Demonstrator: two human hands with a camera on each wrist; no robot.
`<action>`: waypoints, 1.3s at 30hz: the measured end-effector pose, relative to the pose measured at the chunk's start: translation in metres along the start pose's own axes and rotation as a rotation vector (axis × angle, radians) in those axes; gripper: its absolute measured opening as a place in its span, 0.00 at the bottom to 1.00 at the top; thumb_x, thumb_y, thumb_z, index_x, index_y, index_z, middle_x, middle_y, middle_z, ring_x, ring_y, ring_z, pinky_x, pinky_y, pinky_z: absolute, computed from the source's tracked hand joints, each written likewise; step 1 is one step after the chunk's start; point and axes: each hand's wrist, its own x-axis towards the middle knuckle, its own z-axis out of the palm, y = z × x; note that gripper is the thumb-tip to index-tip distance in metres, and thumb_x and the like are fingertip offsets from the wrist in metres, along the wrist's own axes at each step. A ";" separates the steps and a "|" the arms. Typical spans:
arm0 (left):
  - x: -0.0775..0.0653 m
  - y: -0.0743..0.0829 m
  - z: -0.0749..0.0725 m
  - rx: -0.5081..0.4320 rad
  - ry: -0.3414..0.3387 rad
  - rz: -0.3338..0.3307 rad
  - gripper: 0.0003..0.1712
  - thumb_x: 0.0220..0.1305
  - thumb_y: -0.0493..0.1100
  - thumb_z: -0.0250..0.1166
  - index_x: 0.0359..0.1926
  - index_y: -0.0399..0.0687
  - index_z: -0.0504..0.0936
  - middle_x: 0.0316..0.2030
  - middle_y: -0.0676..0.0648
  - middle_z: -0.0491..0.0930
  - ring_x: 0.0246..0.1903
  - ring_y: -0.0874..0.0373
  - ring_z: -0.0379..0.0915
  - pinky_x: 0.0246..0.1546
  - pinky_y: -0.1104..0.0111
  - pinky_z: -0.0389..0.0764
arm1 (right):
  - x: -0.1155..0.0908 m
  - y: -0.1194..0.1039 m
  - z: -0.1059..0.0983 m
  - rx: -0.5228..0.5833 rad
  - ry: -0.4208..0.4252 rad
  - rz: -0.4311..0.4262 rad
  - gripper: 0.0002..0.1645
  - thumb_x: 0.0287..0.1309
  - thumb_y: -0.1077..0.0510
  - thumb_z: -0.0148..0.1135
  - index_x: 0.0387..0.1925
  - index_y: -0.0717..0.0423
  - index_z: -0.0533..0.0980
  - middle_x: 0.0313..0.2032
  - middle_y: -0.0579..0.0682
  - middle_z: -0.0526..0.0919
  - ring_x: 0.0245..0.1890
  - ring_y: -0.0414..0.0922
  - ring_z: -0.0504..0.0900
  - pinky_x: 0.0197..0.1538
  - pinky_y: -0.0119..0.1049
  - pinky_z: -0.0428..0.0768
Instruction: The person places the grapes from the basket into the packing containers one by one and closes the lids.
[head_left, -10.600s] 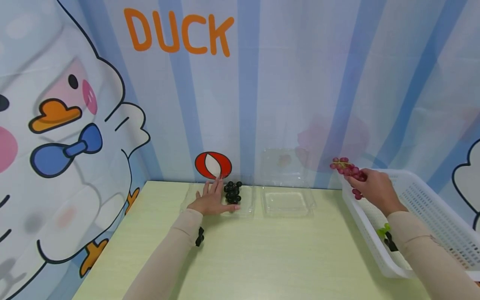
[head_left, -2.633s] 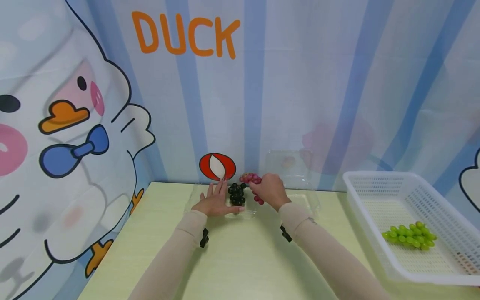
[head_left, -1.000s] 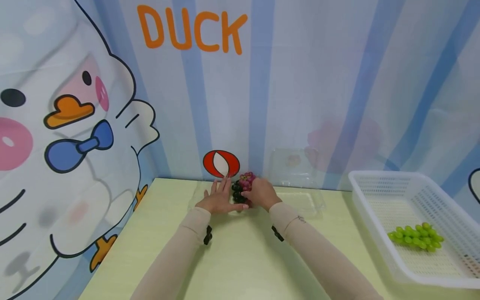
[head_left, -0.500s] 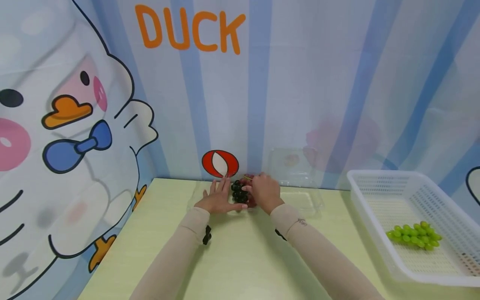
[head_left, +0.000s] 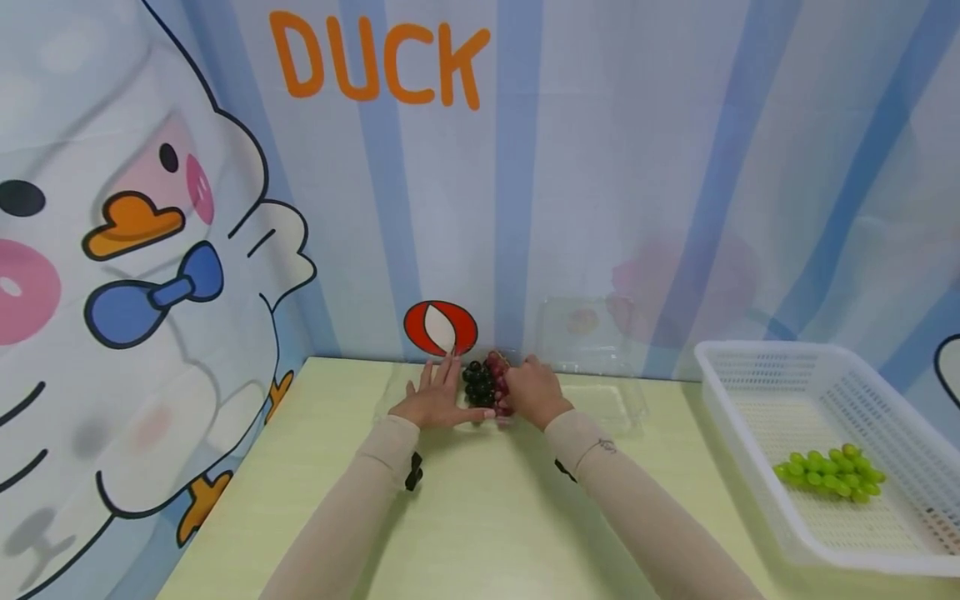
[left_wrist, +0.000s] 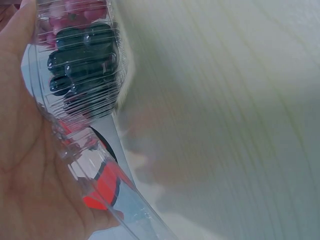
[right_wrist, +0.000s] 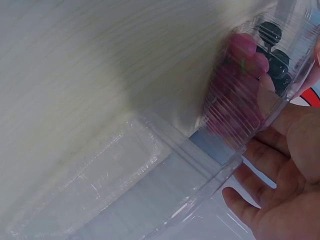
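Note:
In the head view, a bunch of black grapes and a bunch of red grapes lie side by side in a clear plastic clamshell box. My left hand rests with spread fingers on the box's left part, its thumb along the front below the black grapes. On the other side, my right hand touches the red grapes. The right wrist view shows its thumb inside the box against them, while the other fingers bend loosely outside the wall. Ribbed plastic partly blurs both bunches.
A second clear clamshell box stands right of the first, its lid raised against the striped backdrop. At the right, a white perforated basket holds a bunch of green grapes. The pale table ends at the backdrop.
The red grapes came from the basket side into the box beside the black ones. Over the last second my right hand has loosened on them and shifted slightly right; the left stays put.

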 end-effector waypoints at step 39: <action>0.001 0.001 -0.001 0.013 0.001 -0.001 0.73 0.52 0.85 0.56 0.82 0.47 0.37 0.82 0.43 0.33 0.79 0.33 0.27 0.68 0.27 0.44 | -0.006 0.002 -0.007 0.358 -0.200 -0.049 0.29 0.70 0.59 0.62 0.67 0.69 0.69 0.52 0.68 0.81 0.53 0.60 0.82 0.56 0.53 0.81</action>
